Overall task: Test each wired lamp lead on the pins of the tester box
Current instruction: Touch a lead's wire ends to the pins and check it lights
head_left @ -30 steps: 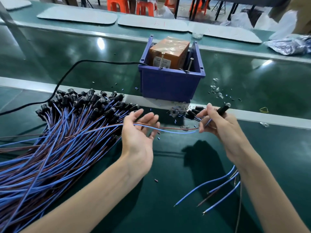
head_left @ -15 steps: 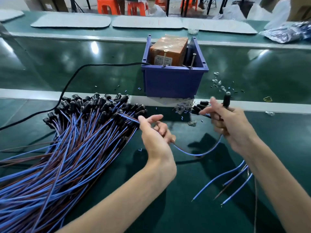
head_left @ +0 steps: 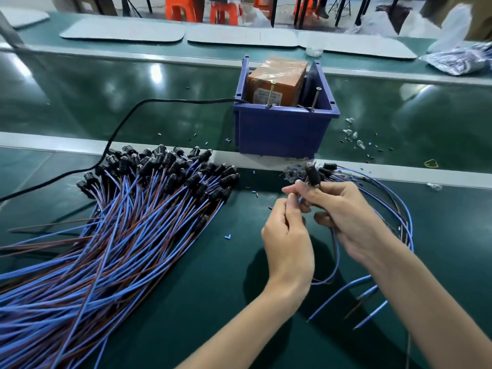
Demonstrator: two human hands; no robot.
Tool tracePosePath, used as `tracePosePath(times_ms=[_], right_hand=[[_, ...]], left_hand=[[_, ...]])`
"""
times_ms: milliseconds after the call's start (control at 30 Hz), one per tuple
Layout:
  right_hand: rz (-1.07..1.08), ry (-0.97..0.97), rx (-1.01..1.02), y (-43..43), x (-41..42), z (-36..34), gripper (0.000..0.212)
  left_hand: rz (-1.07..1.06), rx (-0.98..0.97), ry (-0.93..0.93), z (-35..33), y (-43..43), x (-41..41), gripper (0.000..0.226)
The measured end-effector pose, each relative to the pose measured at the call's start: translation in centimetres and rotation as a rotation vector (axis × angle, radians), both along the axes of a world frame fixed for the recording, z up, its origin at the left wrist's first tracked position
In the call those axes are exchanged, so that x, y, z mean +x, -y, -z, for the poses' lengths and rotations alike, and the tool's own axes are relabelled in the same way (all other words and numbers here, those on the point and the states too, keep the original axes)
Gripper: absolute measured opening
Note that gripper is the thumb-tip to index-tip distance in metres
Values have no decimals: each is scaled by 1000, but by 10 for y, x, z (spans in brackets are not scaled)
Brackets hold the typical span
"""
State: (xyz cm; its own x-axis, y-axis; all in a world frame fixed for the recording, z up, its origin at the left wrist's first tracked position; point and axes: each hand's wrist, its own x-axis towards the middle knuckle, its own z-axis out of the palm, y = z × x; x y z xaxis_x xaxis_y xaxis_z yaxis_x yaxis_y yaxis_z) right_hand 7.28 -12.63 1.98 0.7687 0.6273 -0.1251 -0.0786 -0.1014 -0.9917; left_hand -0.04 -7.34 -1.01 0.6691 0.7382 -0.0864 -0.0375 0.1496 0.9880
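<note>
A big pile of leads [head_left: 119,222] lay across the left of the green table [head_left: 186,302], blue and brown wires fanned toward the near edge, black lamp ends bunched at the far side. A black cable [head_left: 125,121] ran over the table from the left into a blue bin [head_left: 282,131] that stood past the middle. In the bin sat an orange-brown box [head_left: 277,81] with a label on its front, filling most of the left side. Two thin metal pins [head_left: 271,95] stood upright at the bin's front rim, one beside the box's label, the other further right.

In front of the bin the left hand [head_left: 288,241] had its fingers curled, the tips pinched narrowly on the wire of a lamp lead [head_left: 312,175]. Touching it, the right hand [head_left: 346,214] gripped the same lead just under its black lamp end, which stuck up toward the bin without touching the pins. More wires looped through that hand and trailed to the near edge. A small bunch of leads [head_left: 399,209] curved round to its right. Beyond lay a yellow rubber band [head_left: 431,163], and a plastic bag [head_left: 458,59] at the far right.
</note>
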Motion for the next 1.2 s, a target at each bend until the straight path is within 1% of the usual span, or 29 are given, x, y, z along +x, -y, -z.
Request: tracePosePath(times_ms=[133, 267, 433, 467, 567, 633, 733, 867, 1000, 1100, 1200], right_hand=[[126, 42, -6, -4, -1, -1, 29], [215, -24, 140, -8, 1, -8, 30], [338, -36, 183, -18, 16, -21, 31], [371, -42, 191, -20, 20, -24, 32], [444, -46, 197, -23, 36, -29, 31], [446, -45, 165, -24, 49, -34, 27], [417, -62, 118, -26, 66, -43, 29], [333, 8, 6, -24, 85, -52, 28], [357, 18, 42, -21, 93, -54, 17], [388, 33, 31, -19, 92, -50, 20], [408, 14, 35, -20, 90, -45, 21]], left_hand=[[-52, 99, 30, 6, -9, 4, 32], [-106, 175, 77, 0, -27, 20, 28], [-113, 390, 47, -18, -60, 43, 19], [-106, 398, 35, -23, -68, 47, 17], [-66, 287, 22, -36, -97, 53, 16], [16, 257, -14, -44, -116, 51, 16], [176, 305, -109, -59, -143, 43, 16], [303, 358, -227, -75, -161, 37, 18], [308, 323, -251, -82, -166, 38, 17], [254, 299, -201, -86, -163, 41, 12], [195, 257, -123, -85, -156, 44, 14]])
